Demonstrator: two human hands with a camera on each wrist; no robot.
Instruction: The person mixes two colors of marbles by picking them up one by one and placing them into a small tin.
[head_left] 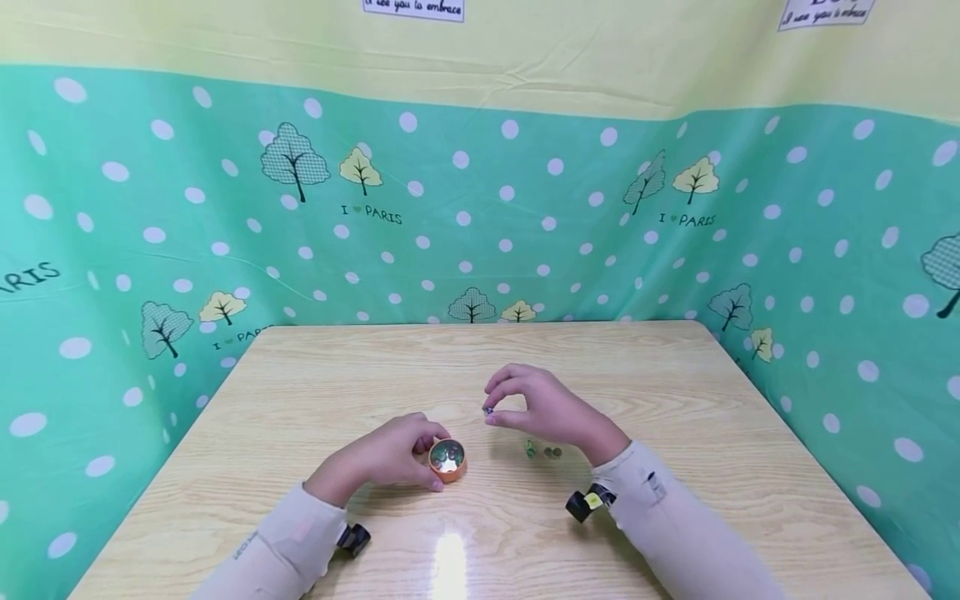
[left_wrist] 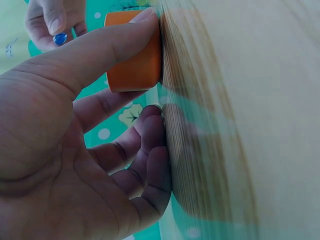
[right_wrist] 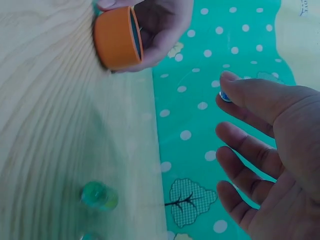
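My left hand (head_left: 393,452) holds a small round orange container (head_left: 447,461) between thumb and forefinger, and the container stands upright on the table. Greenish and dark shapes show inside its top, too small to make out. Above the table, to the right of the container, my right hand (head_left: 543,406) pinches a blue glass marble (left_wrist: 60,38) between thumb and forefinger. Its other fingers are loosely bent and apart, as the right wrist view shows. Below the right hand lie a green marble (head_left: 530,448) and a pair of darker marbles (head_left: 552,452).
The table (head_left: 360,367) has a pale wood-grain top with a bright light reflection near the front. A green and yellow curtain (head_left: 480,208) with dots and trees hangs behind it and along both sides. Each forearm carries a small black wrist camera (head_left: 354,540).
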